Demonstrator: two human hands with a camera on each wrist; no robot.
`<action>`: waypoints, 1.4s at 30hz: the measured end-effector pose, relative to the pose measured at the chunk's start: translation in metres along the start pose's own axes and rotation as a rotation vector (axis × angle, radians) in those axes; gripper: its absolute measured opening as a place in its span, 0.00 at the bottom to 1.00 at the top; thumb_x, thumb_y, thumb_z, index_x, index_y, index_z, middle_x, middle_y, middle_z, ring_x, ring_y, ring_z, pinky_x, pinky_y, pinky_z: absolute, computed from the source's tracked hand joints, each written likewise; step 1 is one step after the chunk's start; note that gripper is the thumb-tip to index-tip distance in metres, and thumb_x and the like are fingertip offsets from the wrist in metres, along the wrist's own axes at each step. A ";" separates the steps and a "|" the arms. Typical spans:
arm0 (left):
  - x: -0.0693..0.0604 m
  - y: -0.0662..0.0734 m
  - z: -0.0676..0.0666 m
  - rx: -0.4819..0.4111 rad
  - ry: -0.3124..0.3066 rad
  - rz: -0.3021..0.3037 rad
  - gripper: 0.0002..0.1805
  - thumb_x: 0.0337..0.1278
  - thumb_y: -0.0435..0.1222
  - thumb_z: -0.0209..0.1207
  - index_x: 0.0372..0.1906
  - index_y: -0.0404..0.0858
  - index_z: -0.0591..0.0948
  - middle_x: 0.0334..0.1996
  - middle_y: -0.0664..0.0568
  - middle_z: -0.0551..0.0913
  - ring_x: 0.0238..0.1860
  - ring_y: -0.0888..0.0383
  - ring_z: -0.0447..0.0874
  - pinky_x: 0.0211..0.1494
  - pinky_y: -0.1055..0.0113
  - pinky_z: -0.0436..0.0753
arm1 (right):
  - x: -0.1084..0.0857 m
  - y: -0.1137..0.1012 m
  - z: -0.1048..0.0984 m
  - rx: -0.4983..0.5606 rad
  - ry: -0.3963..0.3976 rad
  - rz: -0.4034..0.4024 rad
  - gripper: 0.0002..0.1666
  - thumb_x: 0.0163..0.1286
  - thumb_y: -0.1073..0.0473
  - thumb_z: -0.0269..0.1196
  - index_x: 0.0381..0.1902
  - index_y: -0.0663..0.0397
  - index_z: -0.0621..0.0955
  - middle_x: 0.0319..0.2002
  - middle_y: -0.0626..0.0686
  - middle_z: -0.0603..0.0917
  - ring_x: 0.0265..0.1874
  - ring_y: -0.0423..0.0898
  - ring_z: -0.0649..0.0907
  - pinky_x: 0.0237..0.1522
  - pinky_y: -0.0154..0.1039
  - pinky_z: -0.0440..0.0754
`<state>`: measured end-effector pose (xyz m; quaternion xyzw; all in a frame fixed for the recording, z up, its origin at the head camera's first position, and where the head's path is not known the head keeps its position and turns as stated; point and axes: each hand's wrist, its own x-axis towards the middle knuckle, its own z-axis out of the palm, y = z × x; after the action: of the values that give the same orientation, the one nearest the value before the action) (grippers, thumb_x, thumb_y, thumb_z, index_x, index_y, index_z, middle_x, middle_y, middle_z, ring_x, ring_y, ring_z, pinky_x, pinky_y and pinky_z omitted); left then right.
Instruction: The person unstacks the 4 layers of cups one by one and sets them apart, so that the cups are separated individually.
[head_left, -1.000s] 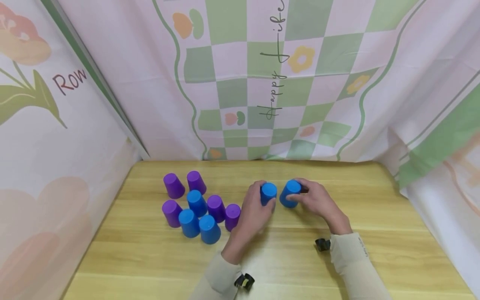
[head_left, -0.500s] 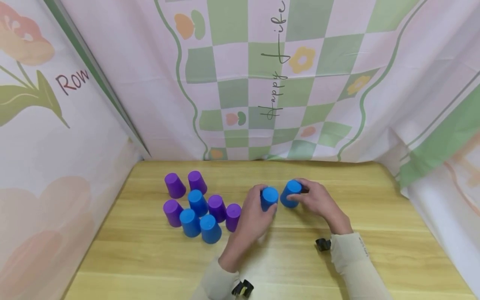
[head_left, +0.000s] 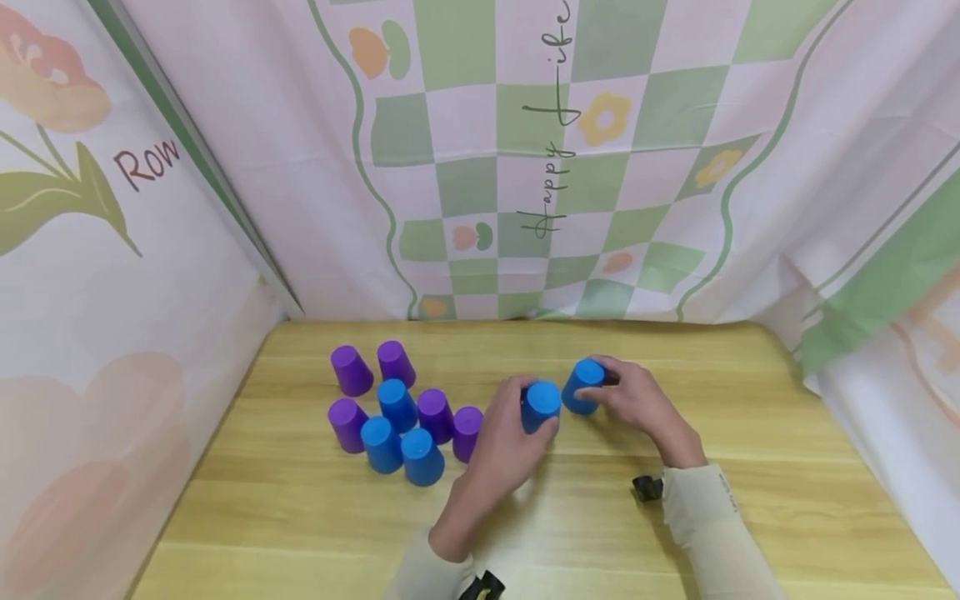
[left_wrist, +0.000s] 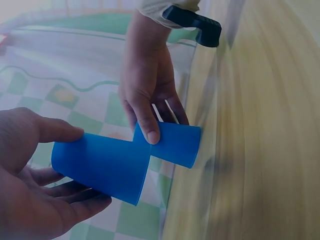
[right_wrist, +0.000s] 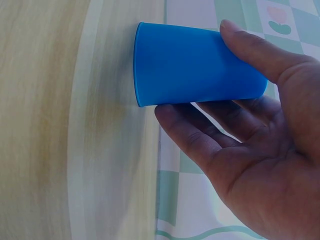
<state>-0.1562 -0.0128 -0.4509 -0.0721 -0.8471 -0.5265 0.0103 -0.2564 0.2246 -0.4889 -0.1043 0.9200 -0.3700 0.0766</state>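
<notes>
In the head view my left hand (head_left: 512,442) grips an upside-down blue cup (head_left: 542,407), thumb on one side and fingers on the other. Just to its right, my right hand (head_left: 637,400) holds a second upside-down blue cup (head_left: 581,387) by its sides. In the left wrist view, the left hand's cup (left_wrist: 102,167) has its rim off the wood, and the right hand's cup (left_wrist: 175,142) appears behind it, closer to the table. The right wrist view shows thumb and fingers round the right cup (right_wrist: 195,65); whether its rim touches the table I cannot tell.
Left of my hands stand three upside-down blue cups, one of them the front cup (head_left: 423,460), among several purple cups (head_left: 349,427). The nearest purple cup (head_left: 467,435) is close beside my left hand. A patterned curtain (head_left: 525,183) hangs behind the wooden table (head_left: 300,533).
My left hand has drawn its blue cup toward me and slightly right, so it now sits nearer than the right cup. The right hand stays practically in place.
</notes>
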 end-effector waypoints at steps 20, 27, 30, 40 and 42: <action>-0.044 -0.021 -0.052 -0.007 -0.278 0.010 0.26 0.66 0.44 0.71 0.65 0.55 0.77 0.60 0.64 0.82 0.68 0.56 0.79 0.73 0.48 0.79 | -0.002 0.001 -0.002 -0.001 0.001 -0.002 0.36 0.72 0.43 0.70 0.71 0.54 0.77 0.65 0.64 0.82 0.62 0.63 0.80 0.64 0.67 0.79; -0.055 -0.032 -0.066 0.020 -0.286 -0.021 0.26 0.62 0.44 0.73 0.63 0.57 0.79 0.57 0.67 0.83 0.68 0.56 0.80 0.73 0.46 0.78 | -0.002 0.000 -0.002 0.013 -0.005 -0.007 0.39 0.71 0.42 0.71 0.72 0.56 0.76 0.66 0.65 0.81 0.63 0.64 0.80 0.64 0.66 0.79; -0.057 -0.037 -0.069 0.019 -0.282 -0.025 0.25 0.62 0.42 0.74 0.63 0.55 0.80 0.59 0.65 0.83 0.68 0.53 0.79 0.73 0.45 0.78 | -0.003 -0.001 -0.003 0.020 -0.008 -0.008 0.39 0.71 0.41 0.71 0.72 0.56 0.76 0.66 0.65 0.81 0.63 0.65 0.80 0.64 0.66 0.79; -0.067 -0.049 -0.075 0.016 -0.278 -0.050 0.25 0.60 0.35 0.73 0.61 0.50 0.80 0.63 0.57 0.83 0.70 0.47 0.78 0.73 0.41 0.77 | -0.001 -0.002 -0.002 0.022 -0.020 0.003 0.41 0.71 0.41 0.71 0.74 0.55 0.75 0.68 0.67 0.79 0.66 0.67 0.78 0.65 0.67 0.78; -0.069 -0.052 -0.076 0.040 -0.262 -0.048 0.26 0.59 0.34 0.73 0.62 0.48 0.80 0.63 0.56 0.83 0.70 0.46 0.78 0.73 0.39 0.77 | -0.001 -0.001 -0.002 0.019 -0.021 0.007 0.41 0.71 0.41 0.71 0.74 0.55 0.75 0.68 0.67 0.79 0.66 0.67 0.78 0.66 0.68 0.78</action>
<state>-0.0996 -0.1106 -0.4697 -0.1198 -0.8529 -0.4957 -0.1117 -0.2559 0.2250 -0.4866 -0.1045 0.9159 -0.3774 0.0885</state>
